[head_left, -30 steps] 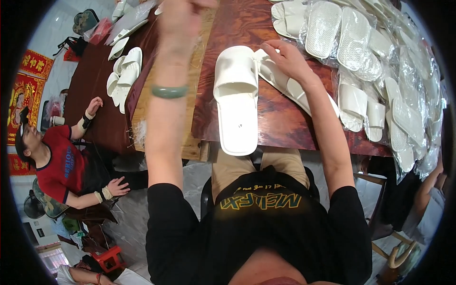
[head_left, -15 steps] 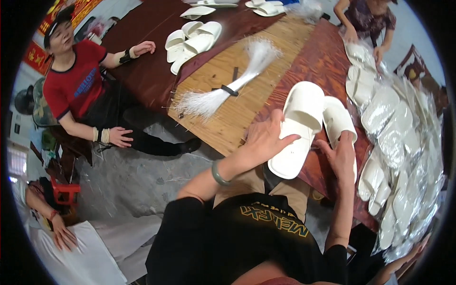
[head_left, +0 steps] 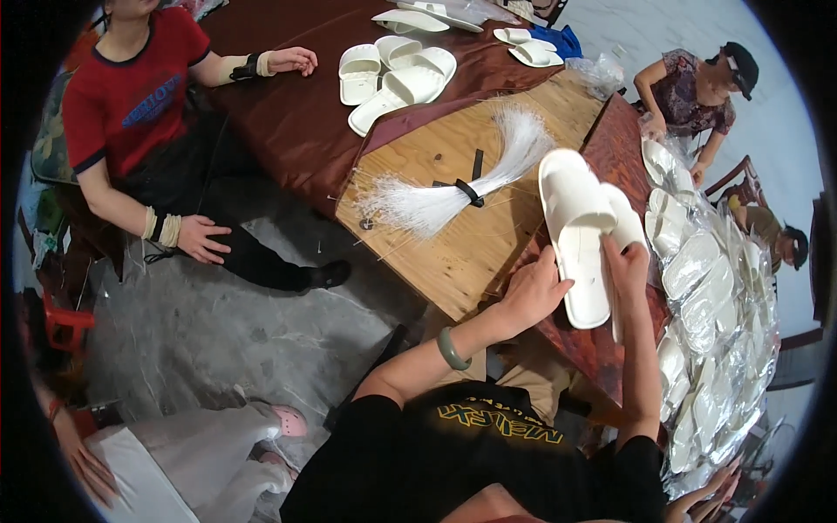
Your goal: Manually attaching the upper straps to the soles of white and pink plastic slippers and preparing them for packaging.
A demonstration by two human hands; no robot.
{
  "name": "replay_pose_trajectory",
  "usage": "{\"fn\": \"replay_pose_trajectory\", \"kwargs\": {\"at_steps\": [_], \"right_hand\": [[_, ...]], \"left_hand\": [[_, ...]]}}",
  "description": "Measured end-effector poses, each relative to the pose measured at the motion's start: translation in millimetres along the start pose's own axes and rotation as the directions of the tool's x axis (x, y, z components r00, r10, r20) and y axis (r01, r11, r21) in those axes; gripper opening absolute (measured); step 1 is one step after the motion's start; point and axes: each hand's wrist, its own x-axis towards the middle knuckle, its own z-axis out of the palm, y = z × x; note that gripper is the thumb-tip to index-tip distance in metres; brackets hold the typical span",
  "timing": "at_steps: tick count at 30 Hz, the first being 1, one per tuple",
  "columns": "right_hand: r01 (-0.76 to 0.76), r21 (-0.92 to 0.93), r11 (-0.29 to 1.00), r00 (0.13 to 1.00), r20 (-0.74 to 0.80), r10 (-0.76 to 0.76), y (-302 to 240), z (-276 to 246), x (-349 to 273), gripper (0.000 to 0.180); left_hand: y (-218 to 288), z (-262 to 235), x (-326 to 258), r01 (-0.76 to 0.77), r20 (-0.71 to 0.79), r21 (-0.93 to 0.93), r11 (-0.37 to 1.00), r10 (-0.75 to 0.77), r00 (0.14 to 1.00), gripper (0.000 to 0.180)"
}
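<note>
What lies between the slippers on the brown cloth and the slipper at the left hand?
In the head view, a tied bundle of white strands lies on the wooden board, left of that slipper.

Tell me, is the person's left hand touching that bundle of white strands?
Apart. The head view shows it plainly: bare wooden board separates the left hand from the bundle of white strands.

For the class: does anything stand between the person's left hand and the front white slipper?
Nothing visible: the left hand touches the front slipper at its left edge; the rear slipper is on the other side.
</note>
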Motion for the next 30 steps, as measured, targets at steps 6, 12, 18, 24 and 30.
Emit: {"fn": "replay_pose_trajectory", "kwargs": {"at_steps": [6,12,18,24,30], "right_hand": [[-0.244,0.261,0.934,0.886,0.451,0.105,-140.9,122.7,82.6,0.025],[-0.097,0.362,0.927,0.987,0.155,0.043,-162.9,245.3,259.7,0.034],[0.169,0.339,0.926,0.843,0.437,-0.313,-233.5,261.0,71.9,0.025],[0.43,0.196,0.881,0.747,0.472,-0.469,-105.6,94.7,-21.2,0.021],[0.185,-0.325,0.927,0.94,0.335,-0.07,44.1,-71.4,-78.0,0.038]], "left_hand": [[12.9,-136.0,20.6,-0.33,-0.419,0.2,0.923,0.385,0.822,0.022],[-14.1,-133.8,76.4,-0.192,-0.529,-0.613,0.766,-0.218,0.82,0.022],[-63.0,-151.5,8.7,-0.002,-0.483,-0.607,0.795,-0.367,0.795,0.018],[-66.4,-95.6,13.9,0.182,-0.275,-0.494,0.85,-0.352,0.895,0.024],[-47.3,-76.1,7.7,0.225,-0.225,-0.431,0.874,-0.345,0.911,0.023]]}}
